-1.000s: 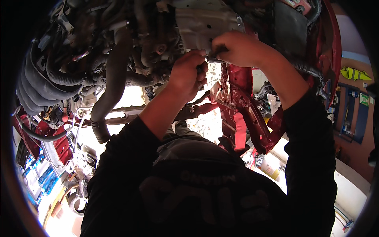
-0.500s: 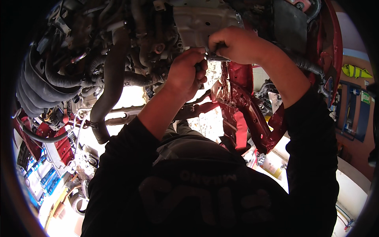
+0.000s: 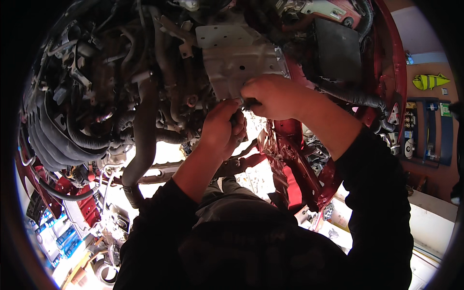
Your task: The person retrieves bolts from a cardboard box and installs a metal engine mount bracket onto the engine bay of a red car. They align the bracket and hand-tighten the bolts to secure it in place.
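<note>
My left hand (image 3: pixel 222 129) and my right hand (image 3: pixel 273 97) are close together in an engine bay, fingertips nearly meeting at the lower edge of a pale metal tray (image 3: pixel 238 62) with round holes. The left fingers are curled, thumb on top; something dark and too small to name shows by them. On the right, thumb and forefinger are pinched, the wrist bent over from the right. What lies between these fingertips is hidden in shadow. A thick black hose (image 3: pixel 141 130) runs down to the left of my left hand.
Ribbed black tubing (image 3: pixel 355 97) crosses right of my right forearm, below a dark flat box (image 3: pixel 338 48). Torn red body metal (image 3: pixel 290 159) lies under my hands. Engine parts and a ribbed black duct (image 3: pixel 50 130) fill the left. A yellow vest (image 3: pixel 430 81) hangs at far right.
The whole scene sits lower in the picture, showing more of the metal tray. My hands stay together at its lower edge, both still curled.
</note>
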Demonstrator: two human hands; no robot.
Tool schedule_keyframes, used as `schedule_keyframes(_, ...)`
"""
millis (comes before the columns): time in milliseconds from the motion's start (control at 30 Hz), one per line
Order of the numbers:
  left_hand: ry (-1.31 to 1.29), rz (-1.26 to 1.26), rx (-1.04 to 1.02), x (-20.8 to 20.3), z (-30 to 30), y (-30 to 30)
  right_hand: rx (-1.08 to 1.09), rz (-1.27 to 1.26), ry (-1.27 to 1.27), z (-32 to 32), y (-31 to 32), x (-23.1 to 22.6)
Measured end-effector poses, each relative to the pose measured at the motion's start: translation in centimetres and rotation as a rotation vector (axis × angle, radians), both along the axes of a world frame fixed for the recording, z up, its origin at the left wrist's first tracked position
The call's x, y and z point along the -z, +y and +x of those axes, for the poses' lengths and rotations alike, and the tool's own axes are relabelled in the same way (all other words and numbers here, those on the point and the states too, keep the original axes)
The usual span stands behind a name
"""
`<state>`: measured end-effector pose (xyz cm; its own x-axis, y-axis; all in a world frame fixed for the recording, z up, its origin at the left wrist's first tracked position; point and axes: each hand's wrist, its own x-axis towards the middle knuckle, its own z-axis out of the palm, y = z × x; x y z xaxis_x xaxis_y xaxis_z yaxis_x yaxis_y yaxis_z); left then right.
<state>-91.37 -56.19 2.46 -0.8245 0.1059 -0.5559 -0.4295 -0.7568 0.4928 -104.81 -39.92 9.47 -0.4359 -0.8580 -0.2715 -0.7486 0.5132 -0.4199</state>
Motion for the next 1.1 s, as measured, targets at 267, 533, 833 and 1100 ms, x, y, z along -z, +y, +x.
schedule_keyframes(267, -0.016, -0.054, 0.002, -0.3, -2.3, -0.5, 0.143, -0.084, -0.214, -1.2, -0.2, -2.7)
schedule_keyframes(533, -0.070, -0.155, -0.012, -0.9, -4.3, -0.2, 0.444, -0.206, -0.481, -2.8, 0.8, -4.9)
schedule_keyframes(833, 0.177, 0.065, -0.082, 1.1, -4.9, 0.0, 0.678, -0.574, -0.450, -5.3, 3.4, -6.0)
schedule_keyframes(1100, 0.297, -0.048, -0.086, 1.4, 2.8, 1.6, 0.692, -1.080, -0.514, -5.5, 4.5, -7.4)
